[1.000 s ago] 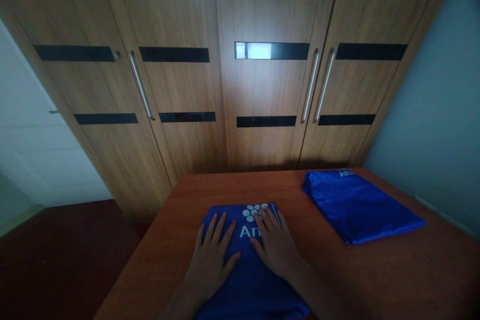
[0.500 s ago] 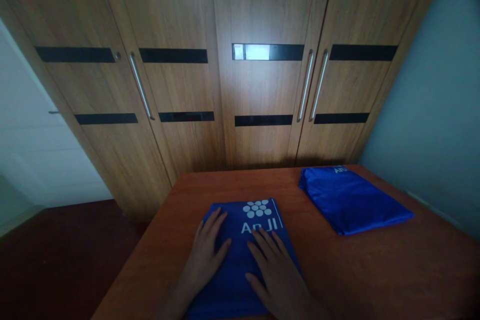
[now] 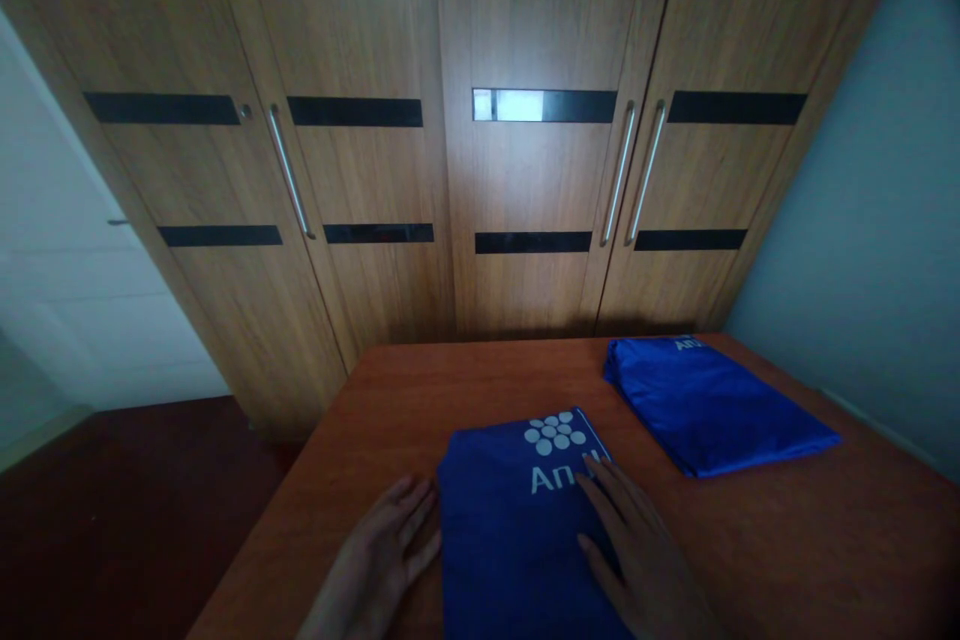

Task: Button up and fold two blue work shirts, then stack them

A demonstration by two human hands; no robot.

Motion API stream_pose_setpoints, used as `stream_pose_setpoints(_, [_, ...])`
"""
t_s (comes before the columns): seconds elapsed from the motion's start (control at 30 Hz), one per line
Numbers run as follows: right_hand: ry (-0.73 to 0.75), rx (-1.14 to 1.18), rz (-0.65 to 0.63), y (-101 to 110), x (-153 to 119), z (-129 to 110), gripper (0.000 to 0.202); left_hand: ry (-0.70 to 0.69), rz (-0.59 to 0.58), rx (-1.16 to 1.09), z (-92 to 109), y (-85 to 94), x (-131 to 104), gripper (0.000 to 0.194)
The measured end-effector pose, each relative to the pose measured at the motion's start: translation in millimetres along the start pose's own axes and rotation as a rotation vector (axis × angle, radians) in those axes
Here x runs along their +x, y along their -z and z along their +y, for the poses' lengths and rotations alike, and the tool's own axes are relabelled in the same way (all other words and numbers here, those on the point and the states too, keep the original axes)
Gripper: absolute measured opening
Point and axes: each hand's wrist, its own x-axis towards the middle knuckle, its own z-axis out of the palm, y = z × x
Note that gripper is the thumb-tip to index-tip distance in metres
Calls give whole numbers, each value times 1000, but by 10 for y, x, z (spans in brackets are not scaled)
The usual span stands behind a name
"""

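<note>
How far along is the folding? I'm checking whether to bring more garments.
One folded blue garment already lies at the table's far right. A second folded blue garment with a white logo is in hand: the right hand lies flat on it, the left hand rests at its left edge. No unfolded pieces show.

My left hand and right hand lie flat, palms down — fingers outstretched, slightly spread, gripping nothing.
</note>
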Motion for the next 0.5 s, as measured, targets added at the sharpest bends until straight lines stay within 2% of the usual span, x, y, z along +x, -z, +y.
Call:
stream_pose_setpoints(0.17, [-153, 133, 3, 44, 30, 3, 52, 7, -100, 76, -96, -37, -12, 29])
stream_pose_setpoints(0.3, [-254, 222, 20, 41, 71, 35, 52, 57, -169, -3, -130, -68, 1, 18])
stream_pose_setpoints(0.43, [-302, 276, 18, 56, 88, 54, 52, 44, -161, -63, -160, -124, 42, 9])
stream_pose_setpoints(0.5, [-308, 297, 6, 70, 93, 48, 53, 39, -206, -16, -181, -163, 50, 1])
